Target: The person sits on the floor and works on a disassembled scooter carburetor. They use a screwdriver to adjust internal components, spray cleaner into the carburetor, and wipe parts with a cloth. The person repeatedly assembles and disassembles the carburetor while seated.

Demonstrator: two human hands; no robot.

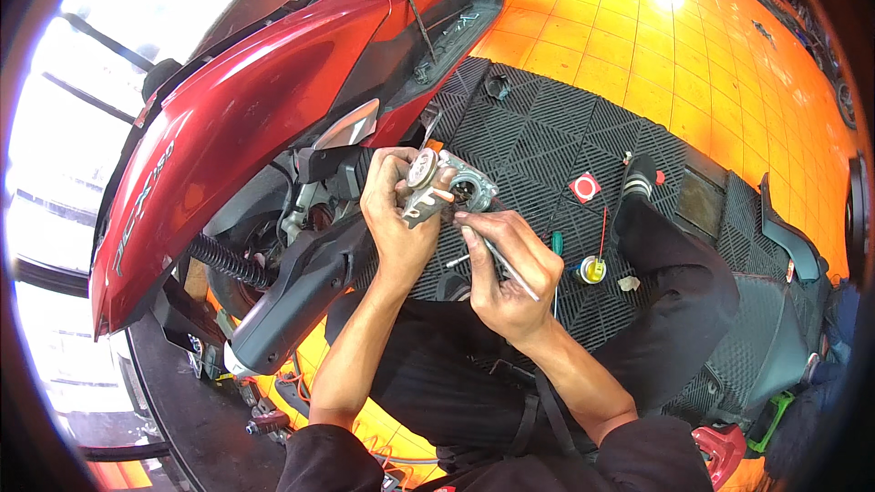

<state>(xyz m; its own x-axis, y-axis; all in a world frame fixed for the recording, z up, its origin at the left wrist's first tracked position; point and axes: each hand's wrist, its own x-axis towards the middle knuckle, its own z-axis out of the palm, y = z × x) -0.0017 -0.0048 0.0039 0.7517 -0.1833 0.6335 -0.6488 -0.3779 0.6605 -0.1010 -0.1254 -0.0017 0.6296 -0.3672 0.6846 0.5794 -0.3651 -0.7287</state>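
The left hand [399,228] grips a cast-metal housing [479,180], apparently a throttle body, with fingers wrapped around the side bearing the round disc [422,168]. The housing is held clear of the ribbed black mat [547,128], above the lap and beside the red scooter [264,100]; its round bore is exposed. The right hand [516,275] pinches a slim metal tool [522,282] between thumb and fingers, just below the bore. The fingers hide the tool's working end; contact with the housing cannot be confirmed.

Caution: the housing appears to be supported by the left hand alone. A loosened or oily grip could drop it onto the mat. Excess force on the tool could make it slip, scoring the bore or striking the left fingers. Small parts, if released, could lodge in the mat's grooves. The spray can [592,270] with its red straw [603,232] stands near the right hand; a careless elbow or knee could tip it.
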